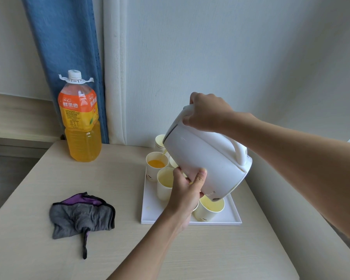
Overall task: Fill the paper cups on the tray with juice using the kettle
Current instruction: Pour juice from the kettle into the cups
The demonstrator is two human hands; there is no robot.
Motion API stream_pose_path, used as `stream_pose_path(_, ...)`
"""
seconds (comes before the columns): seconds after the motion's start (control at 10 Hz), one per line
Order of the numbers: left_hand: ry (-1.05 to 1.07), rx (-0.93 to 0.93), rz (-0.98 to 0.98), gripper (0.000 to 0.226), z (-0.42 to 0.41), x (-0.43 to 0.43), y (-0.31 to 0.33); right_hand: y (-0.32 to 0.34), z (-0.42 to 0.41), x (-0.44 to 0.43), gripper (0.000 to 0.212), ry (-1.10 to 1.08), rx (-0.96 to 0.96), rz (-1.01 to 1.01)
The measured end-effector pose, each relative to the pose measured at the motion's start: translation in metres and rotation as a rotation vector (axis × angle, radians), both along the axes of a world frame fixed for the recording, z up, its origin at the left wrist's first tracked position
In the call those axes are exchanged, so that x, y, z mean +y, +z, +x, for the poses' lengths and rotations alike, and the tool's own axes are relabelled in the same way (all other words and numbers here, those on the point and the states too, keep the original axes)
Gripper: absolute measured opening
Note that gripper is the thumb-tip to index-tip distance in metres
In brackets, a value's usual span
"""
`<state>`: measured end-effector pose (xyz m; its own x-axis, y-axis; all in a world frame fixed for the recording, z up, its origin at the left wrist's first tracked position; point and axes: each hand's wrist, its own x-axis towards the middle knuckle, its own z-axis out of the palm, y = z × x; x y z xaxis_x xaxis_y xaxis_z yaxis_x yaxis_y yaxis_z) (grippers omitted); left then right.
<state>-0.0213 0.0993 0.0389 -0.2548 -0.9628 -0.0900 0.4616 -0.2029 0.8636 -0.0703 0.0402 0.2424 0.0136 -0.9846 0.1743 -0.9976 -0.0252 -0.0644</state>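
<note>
A white kettle point(208, 160) is tilted to the left over a white tray point(150, 215), and orange juice runs from its spout into a paper cup point(156, 165) at the tray's far left. My right hand point(208, 113) grips the kettle's raised end near the lid. My left hand point(187, 188) holds the kettle's lower side from beneath. An empty cup point(164, 182) stands just in front of the filling one. Another empty cup point(209, 209) sits near the tray's front, under the kettle's base. More cups behind the kettle are partly hidden.
A large orange juice bottle point(80, 120) with a white cap stands at the table's back left. A crumpled grey and purple cloth point(82, 217) lies on the beige table point(49, 178) left of the tray. Blue and white curtains point(69, 47) hang behind.
</note>
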Motion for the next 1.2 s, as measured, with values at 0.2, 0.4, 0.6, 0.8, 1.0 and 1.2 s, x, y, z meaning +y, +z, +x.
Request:
stream_pose_path(0.2, -0.001, 0.006, -0.001, 0.064, 0.0002, -0.0002, 0.0001, -0.0001, 0.0012, -0.0008, 0.03, -0.001, 0.008, -0.002)
stream_pose_path(0.4, 0.003, 0.011, 0.006, 0.064, -0.0005, -0.0007, 0.0007, -0.0002, 0.0021, -0.0013, 0.032, 0.006, 0.011, -0.003)
stream_pose_path(0.6, 0.009, 0.011, 0.01, 0.063, -0.001, -0.0007, 0.0008, -0.0004, 0.0018, -0.0013, 0.032, 0.002, 0.021, -0.006)
stream_pose_path(0.8, 0.006, 0.023, 0.01, 0.063, -0.0006, 0.0005, 0.0027, 0.0, 0.0014, -0.0006, 0.031, 0.003, 0.019, -0.008)
stream_pose_path(1.0, 0.001, 0.021, 0.007, 0.063, -0.0004, 0.0004, 0.0022, -0.0004, 0.0016, -0.0005, 0.031, 0.005, 0.022, -0.011)
stream_pose_path(1.2, -0.001, 0.027, 0.002, 0.063, -0.0002, 0.0005, 0.002, -0.0015, -0.0002, 0.0002, 0.031, 0.003, 0.013, -0.005)
